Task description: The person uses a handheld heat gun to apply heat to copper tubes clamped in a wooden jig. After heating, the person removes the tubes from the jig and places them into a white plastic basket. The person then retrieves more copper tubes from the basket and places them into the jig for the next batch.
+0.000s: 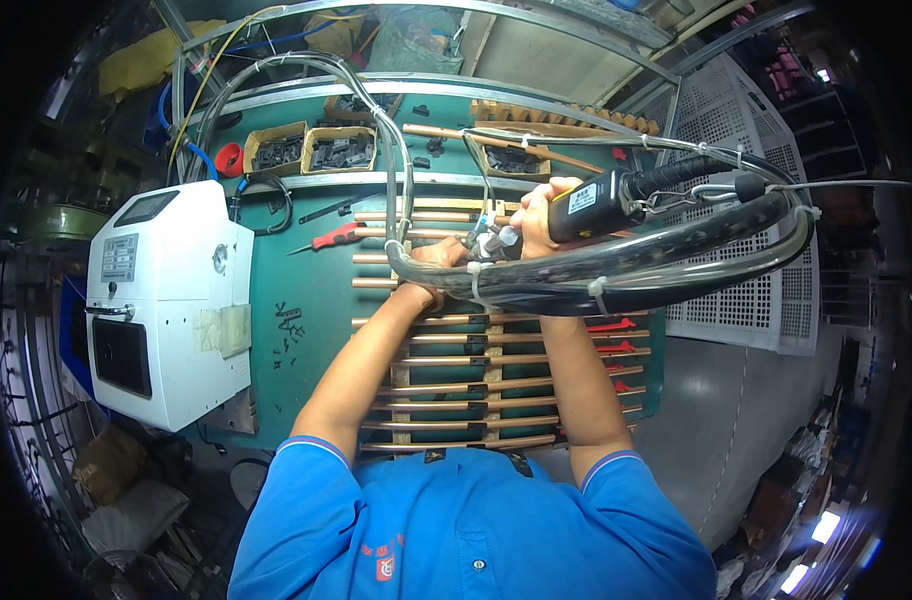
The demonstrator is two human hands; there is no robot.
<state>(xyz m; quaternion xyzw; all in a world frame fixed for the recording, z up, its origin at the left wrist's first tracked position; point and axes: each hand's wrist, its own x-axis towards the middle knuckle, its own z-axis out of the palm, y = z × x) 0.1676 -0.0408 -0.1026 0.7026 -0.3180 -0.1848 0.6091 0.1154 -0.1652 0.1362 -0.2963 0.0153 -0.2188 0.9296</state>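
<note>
My right hand (538, 218) is wrapped around a black hand-held power tool (594, 205) with a white label and a metallic nose. A thick bundle of dark hoses (666, 272), tied with clear straps, loops from the tool and crosses in front of both wrists. My left hand (442, 252) is closed beside the tool's nose, over the upper copper-coloured tubes; the hoses partly cover it, and what its fingers hold is hidden. Several copper-coloured tubes (436, 405) lie side by side across wooden strips, some with small black pieces on them. Red clips (616, 348) sit near their right ends.
A white machine (171, 310) stands on the left of the green table (276, 262). A red-handled screwdriver (336, 237) lies near small black parts (288, 325). Behind are boxes of black parts (341, 150) and a metal frame (446, 90). White perforated panels (741, 240) stand at right.
</note>
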